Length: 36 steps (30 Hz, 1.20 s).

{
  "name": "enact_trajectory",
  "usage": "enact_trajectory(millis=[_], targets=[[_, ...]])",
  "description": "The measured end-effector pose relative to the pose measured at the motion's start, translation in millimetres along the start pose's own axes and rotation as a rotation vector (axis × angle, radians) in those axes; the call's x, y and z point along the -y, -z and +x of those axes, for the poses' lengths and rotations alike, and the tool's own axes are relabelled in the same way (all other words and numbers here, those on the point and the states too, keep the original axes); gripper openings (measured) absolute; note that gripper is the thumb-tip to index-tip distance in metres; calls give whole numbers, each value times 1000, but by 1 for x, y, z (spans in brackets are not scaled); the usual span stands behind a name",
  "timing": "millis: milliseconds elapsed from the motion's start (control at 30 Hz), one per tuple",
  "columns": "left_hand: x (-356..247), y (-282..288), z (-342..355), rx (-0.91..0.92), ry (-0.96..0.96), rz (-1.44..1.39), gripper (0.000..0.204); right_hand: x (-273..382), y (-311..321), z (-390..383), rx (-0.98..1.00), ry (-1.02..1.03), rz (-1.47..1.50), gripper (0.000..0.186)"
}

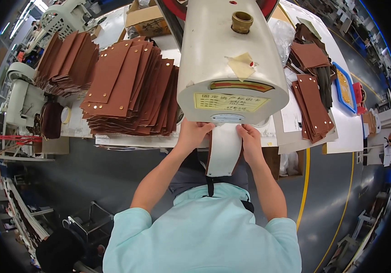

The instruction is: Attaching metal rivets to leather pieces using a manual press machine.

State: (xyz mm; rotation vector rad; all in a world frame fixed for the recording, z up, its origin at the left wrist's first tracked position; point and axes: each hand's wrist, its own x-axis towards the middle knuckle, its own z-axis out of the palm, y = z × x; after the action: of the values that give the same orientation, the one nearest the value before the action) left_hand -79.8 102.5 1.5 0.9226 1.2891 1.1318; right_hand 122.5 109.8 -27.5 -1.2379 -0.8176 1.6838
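In front of me, a white-backed leather panel [225, 152] with brown edges hangs over the table's front edge. Small metal dots show near its lower corners. Its far end is hidden under the cream machine head [204, 54]. My left hand [195, 135] pinches the panel's left edge, right below the machine. On the opposite edge, my right hand [251, 140] grips it with thumb and fingers. What lies under the machine head between my hands is out of sight.
Tall stacks of brown leather panels [122, 91] with brass-coloured snaps stand to the left. More panels [311, 109] lie on the right, near a blue tray [344, 88] of small golden parts. A cardboard box [147, 20] sits behind. A roll of tape [65, 115] rests far left.
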Motion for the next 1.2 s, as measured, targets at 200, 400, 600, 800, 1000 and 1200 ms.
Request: enact_trajectory(millis=[200,400,600,800,1000,1200], targets=[[-4,0,1,1,61,-43,25,-2,3,2,-22,-14,-45,19],[-7,4,2,10,87,122,23,2,6,1,4,-57,23,17],[-5,9,1,19,126,79,23,6,11,2,-5,-97,-18,15],[-23,24,0,165,-63,170,33,32,-32,5,120,-35,-167,24],[-9,24,16,143,-164,363,40,41,-46,22,221,157,-495,39],[-26,15,15,105,-118,522,40,53,-54,16,199,190,-528,39]])
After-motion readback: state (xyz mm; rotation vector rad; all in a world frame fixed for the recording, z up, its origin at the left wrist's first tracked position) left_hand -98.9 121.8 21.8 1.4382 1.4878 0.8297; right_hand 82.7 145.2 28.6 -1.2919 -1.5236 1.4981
